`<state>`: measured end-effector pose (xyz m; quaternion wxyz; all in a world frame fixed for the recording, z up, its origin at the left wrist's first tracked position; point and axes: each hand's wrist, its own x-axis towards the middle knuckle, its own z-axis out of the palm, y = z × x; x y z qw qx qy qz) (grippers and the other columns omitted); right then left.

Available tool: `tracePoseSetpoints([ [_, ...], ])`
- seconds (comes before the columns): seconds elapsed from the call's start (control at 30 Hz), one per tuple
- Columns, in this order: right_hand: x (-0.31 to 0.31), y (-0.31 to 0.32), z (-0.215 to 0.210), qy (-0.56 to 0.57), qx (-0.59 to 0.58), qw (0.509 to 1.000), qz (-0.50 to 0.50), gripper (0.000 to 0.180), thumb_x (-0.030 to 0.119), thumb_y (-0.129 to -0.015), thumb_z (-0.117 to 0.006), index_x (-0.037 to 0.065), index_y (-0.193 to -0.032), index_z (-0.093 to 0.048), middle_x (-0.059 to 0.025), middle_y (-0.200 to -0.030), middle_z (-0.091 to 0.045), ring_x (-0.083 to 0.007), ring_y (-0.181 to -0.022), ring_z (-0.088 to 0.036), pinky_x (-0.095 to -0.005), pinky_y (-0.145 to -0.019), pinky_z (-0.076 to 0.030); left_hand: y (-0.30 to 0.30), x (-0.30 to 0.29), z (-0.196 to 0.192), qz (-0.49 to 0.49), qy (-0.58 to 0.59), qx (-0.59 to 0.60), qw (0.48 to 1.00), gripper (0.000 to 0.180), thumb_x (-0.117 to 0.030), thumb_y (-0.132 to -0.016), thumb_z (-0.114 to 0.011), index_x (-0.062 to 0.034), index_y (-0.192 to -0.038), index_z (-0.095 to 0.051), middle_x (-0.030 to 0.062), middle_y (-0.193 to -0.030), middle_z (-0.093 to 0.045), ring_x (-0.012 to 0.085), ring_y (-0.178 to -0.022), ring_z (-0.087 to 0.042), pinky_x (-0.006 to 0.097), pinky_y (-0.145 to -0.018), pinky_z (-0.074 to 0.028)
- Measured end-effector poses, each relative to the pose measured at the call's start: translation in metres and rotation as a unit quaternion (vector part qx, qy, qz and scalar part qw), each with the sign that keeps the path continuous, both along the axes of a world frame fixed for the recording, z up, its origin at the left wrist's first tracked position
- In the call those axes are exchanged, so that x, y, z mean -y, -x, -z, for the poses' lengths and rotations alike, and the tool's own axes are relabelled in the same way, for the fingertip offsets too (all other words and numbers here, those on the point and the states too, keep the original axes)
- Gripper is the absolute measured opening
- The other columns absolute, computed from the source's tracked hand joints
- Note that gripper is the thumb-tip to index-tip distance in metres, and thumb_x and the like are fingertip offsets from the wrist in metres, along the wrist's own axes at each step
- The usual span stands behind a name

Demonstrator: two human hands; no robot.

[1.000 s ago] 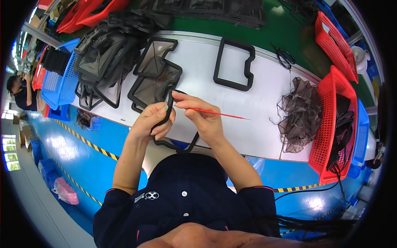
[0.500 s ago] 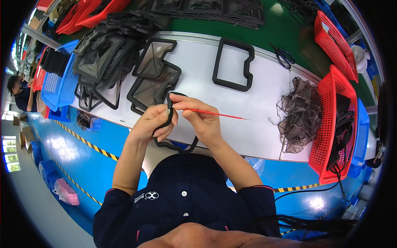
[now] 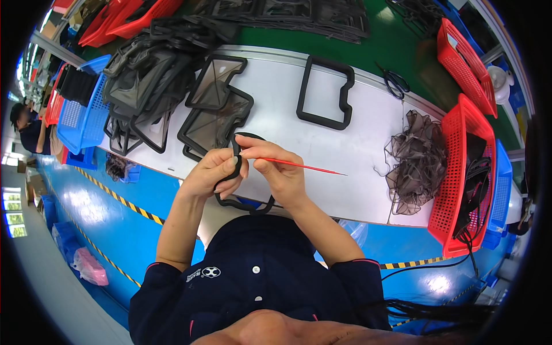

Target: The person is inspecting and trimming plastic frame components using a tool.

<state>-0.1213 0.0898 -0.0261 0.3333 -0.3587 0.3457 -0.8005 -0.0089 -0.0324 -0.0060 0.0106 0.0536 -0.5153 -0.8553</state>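
My left hand (image 3: 215, 172) is closed around the edge of a black padded frame (image 3: 260, 211), whose loop hangs between my hands in front of my lap. Between the fingers of my right hand (image 3: 283, 179) is a thin red stick (image 3: 310, 168), its fine tip pointing right. My right fingertips meet the frame beside my left thumb; the stick's other end is hidden there. Beyond my hands lie two black frames with dark mesh (image 3: 215, 83), partly overlapping. Another black frame (image 3: 325, 119), with a bare opening, rests farther right on the white table (image 3: 276, 75).
A tall heap of mesh frames (image 3: 144, 80) covers the table's left side. To the right are crumpled dark mesh (image 3: 417, 167), a red basket (image 3: 451, 218) with black straps, and scissors (image 3: 395, 83). A blue basket (image 3: 80, 129) stands at the left; more frames (image 3: 287, 20) lie across the back.
My hands keep their grips and shift only slightly. The red stick's tip now points a little lower. Nothing on the table has visibly moved.
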Motion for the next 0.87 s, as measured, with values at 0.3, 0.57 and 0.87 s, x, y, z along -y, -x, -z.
tracePoseSetpoints([
  [0.3, 0.0012, -0.0005, 0.0022, 0.008, -0.013, 1.0, 0.012, 0.023, 0.019, -0.087, -0.058, 0.001, -0.098, -0.064, -0.0197, -0.109, -0.061, -0.0244, -0.101, -0.059, -0.0342, -0.089, -0.046, -0.0023, 0.0022, 0.0004, 0.009, 0.026, -0.004, 1.0, 0.037, -0.033, -0.095, -0.045, 0.0004, -0.082, -0.055, -0.003, -0.044, -0.037, 0.0058, -0.034, -0.035, 0.02, -0.034, -0.031],
  [0.57, 0.0004, -0.0024, 0.0002, -0.013, -0.014, 1.0, 0.021, 0.021, 0.019, -0.087, -0.059, 0.001, -0.098, -0.064, -0.0199, -0.108, -0.061, -0.0249, -0.099, -0.06, -0.0346, -0.087, -0.047, -0.0031, 0.0032, 0.0006, 0.026, 0.041, -0.013, 0.999, 0.038, -0.034, -0.094, -0.045, 0.0007, -0.082, -0.055, -0.0028, -0.044, -0.037, 0.0059, -0.035, -0.035, 0.02, -0.035, -0.032],
  [0.87, -0.0073, -0.0004, 0.0082, 0.0, -0.02, 0.998, -0.055, 0.019, 0.016, -0.089, -0.056, 0.003, -0.099, -0.064, -0.0212, -0.118, -0.055, -0.0283, -0.097, -0.06, -0.035, -0.086, -0.047, -0.0029, 0.0038, 0.0031, 0.037, 0.038, -0.014, 0.999, 0.04, -0.036, -0.094, -0.046, 0.0011, -0.082, -0.055, -0.0026, -0.044, -0.037, 0.0061, -0.035, -0.036, 0.02, -0.035, -0.032],
])
